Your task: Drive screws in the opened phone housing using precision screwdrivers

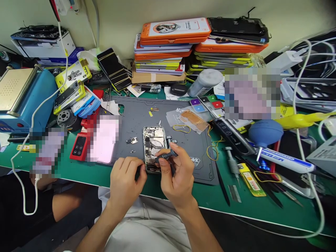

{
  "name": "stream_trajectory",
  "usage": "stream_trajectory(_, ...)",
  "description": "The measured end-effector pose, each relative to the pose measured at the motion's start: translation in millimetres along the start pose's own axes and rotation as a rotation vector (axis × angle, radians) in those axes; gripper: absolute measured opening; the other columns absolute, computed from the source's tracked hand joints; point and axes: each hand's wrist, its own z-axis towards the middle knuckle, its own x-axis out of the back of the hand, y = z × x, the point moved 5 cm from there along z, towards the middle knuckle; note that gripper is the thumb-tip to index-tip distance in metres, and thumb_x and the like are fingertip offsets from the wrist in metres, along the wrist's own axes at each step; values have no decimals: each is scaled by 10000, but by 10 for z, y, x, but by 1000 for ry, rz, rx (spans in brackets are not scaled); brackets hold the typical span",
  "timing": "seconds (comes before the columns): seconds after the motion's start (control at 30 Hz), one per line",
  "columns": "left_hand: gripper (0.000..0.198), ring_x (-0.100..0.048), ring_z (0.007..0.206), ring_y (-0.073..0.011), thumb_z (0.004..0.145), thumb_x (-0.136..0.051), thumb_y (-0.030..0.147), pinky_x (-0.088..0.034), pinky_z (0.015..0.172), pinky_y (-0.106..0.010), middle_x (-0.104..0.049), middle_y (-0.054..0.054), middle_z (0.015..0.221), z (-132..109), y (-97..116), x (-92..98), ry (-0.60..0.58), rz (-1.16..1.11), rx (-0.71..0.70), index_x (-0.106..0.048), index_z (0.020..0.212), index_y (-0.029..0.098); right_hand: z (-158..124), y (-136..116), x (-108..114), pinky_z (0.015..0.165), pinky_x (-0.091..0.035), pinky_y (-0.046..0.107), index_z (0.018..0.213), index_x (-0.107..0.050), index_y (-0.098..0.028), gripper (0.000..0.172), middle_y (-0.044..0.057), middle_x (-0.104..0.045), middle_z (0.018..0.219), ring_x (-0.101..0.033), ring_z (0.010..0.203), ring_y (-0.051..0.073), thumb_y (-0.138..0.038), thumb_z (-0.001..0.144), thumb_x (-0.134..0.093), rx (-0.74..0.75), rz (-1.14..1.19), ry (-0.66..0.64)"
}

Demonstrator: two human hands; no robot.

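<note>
An opened smartphone (154, 134), its inner boards and metal showing, lies upright in line with me on a dark grey work mat (136, 115). My right hand (178, 171) is closed around a grey screwdriver (169, 154), held tilted over the phone's lower half; its tip is hard to make out. At the phone's lower left edge, my left hand (127, 178) has its fingers curled and thumb drawn in; whatever they pinch is hidden. Small loose parts (132, 140) lie on the mat left of the phone.
A pink-screened phone (105, 140) and a red device (78, 146) lie left. Rightward are a blue air blower (265, 134), a black pen-like tool (233, 136), a second screwdriver (232, 162) and a blade (234, 193). Stacked orange boxes (175, 29) stand behind. Another person's leg shows lower left.
</note>
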Motion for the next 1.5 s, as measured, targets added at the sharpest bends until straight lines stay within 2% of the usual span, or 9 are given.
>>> stream_trajectory(0.23, 128, -619, 830, -209, 1087, -613, 124, -488, 776, -357, -770, -16, 956, -4, -5, -7, 0, -5, 1, -614, 1037, 241, 39, -57, 12, 709, -719, 287, 1716, -389, -274, 736, 111, -742, 1238, -784, 950, 181, -45, 1055, -618, 90, -48, 20)
stream_trajectory(0.5, 128, -624, 850, -202, 1083, -621, 114, -493, 786, -357, -776, -16, 967, -13, -13, -13, 7, -14, 5, -621, 1045, 236, 176, -216, 35, 708, -689, 278, 1605, -517, -206, 717, 52, -812, 993, -799, 819, 184, -53, 968, -807, 290, -227, 68)
stream_trajectory(0.7, 131, -632, 851, -197, 1082, -619, 115, -497, 787, -353, -780, -15, 964, -8, -7, -6, 11, -14, 12, -622, 1034, 236, 165, -198, 40, 710, -692, 301, 1627, -501, -234, 693, 68, -840, 1065, -816, 823, 194, -43, 996, -715, 245, -169, 22)
stream_trajectory(0.87, 141, -644, 829, -201, 1075, -619, 112, -499, 773, -358, -783, -17, 949, 5, 0, 0, 7, -6, 13, -627, 1019, 241, 142, -172, 42, 765, -731, 376, 1640, -480, -251, 664, 102, -843, 1164, -845, 951, 237, -92, 1020, -655, 222, -114, -9)
stream_trajectory(0.97, 142, -649, 830, -200, 1073, -619, 113, -501, 772, -357, -785, -19, 949, 5, 2, 5, 13, -5, 12, -631, 1015, 242, 131, -165, 50, 790, -734, 371, 1640, -490, -248, 712, 101, -839, 1158, -844, 977, 232, -46, 987, -687, 223, -105, -5)
stream_trajectory(1.03, 144, -645, 836, -200, 1073, -617, 108, -500, 773, -357, -786, -18, 953, 3, 3, 6, 12, -6, 13, -630, 1015, 239, 122, -157, 57, 794, -731, 374, 1650, -490, -231, 697, 119, -830, 1183, -840, 1000, 232, -21, 998, -616, 216, -91, -3)
stream_trajectory(1.27, 136, -630, 838, -199, 1074, -615, 110, -496, 771, -359, -784, -17, 952, 3, 7, -4, 11, 3, 10, -630, 1027, 236, 88, -122, 61, 709, -712, 338, 1652, -482, -261, 677, 112, -805, 1222, -831, 1025, 234, -71, 1020, -637, 170, -72, 13)
stream_trajectory(1.4, 128, -624, 838, -201, 1077, -618, 117, -493, 768, -362, -783, -19, 954, 3, 9, -6, 13, 6, 4, -631, 1028, 234, 48, -86, 45, 632, -699, 319, 1656, -458, -253, 664, 116, -790, 1218, -835, 935, 223, -128, 1039, -672, 131, -76, 34)
stream_trajectory(1.5, 126, -625, 837, -200, 1078, -616, 117, -499, 768, -362, -784, -21, 954, 0, 8, -3, 13, 5, 11, -634, 1033, 234, 29, -62, 46, 632, -709, 319, 1653, -456, -277, 702, 95, -791, 1175, -842, 907, 217, -92, 1023, -703, 119, -76, 53)
